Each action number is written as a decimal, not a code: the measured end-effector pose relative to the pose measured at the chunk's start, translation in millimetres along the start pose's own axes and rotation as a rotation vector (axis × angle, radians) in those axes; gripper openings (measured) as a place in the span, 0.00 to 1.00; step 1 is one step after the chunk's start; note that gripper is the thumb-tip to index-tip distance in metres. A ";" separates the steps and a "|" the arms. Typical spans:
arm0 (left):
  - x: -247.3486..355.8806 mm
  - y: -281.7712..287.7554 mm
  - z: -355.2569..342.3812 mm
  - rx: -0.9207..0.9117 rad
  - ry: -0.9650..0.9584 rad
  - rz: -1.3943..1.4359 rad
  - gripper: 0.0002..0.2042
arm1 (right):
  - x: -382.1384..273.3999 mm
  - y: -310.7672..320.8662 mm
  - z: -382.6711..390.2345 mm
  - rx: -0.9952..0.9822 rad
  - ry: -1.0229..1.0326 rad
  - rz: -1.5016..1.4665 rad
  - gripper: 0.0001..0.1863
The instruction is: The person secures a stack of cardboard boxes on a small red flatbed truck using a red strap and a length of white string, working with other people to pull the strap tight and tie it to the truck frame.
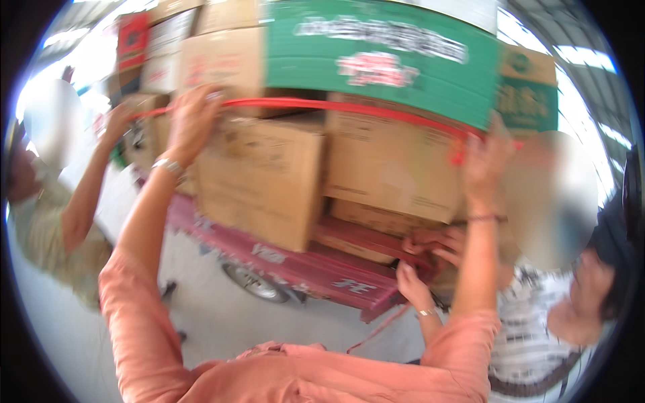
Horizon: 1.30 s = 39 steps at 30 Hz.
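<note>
A red strap [289, 103] runs across the stacked cardboard boxes on a dark red cart bed [282, 258]. My left hand [193, 121], raised at the left, is closed on the strap against the boxes. At the right, my right hand [487, 161] is closed on the strap near its right part, somewhat blurred, below the green box [383, 47]. Between my arms, a tan carton [259, 178] sits tilted at the front of the load, beside another large tan carton [393, 161].
At the left, a co-worker's hand [119, 121] reaches toward the strap. On the right, another co-worker's hand [413, 285] is at the cart's corner, where a thin strap [376, 332] hangs down. A wheel [255, 282] shows under the bed.
</note>
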<state>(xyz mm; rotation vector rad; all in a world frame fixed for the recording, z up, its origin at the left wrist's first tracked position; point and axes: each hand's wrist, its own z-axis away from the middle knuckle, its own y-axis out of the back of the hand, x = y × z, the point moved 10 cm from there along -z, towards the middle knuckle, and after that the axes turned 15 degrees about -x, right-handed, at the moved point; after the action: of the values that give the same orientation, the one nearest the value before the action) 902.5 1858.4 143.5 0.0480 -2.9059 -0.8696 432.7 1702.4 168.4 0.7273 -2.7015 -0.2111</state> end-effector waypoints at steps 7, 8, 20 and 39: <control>23.9 -15.6 -4.9 -0.144 -0.041 -0.013 0.16 | -4.1 10.9 -1.6 0.006 -0.001 -0.150 0.29; 24.6 -15.3 -4.9 -0.138 -0.015 0.000 0.16 | -3.4 14.3 -3.0 0.012 0.002 -0.145 0.29; 83.2 -5.7 -4.0 -0.122 -0.164 -0.009 0.20 | 31.5 29.0 -1.9 0.073 -0.068 -0.212 0.23; 111.5 -29.4 9.7 -0.255 -0.261 -0.067 0.45 | 37.3 7.5 20.8 -0.002 -0.156 -0.208 0.13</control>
<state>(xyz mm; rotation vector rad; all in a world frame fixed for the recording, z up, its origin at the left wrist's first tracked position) 790.6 1832.3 129.8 0.0109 -3.0121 -1.3454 391.5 1691.0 161.2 1.0325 -2.7678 -0.3332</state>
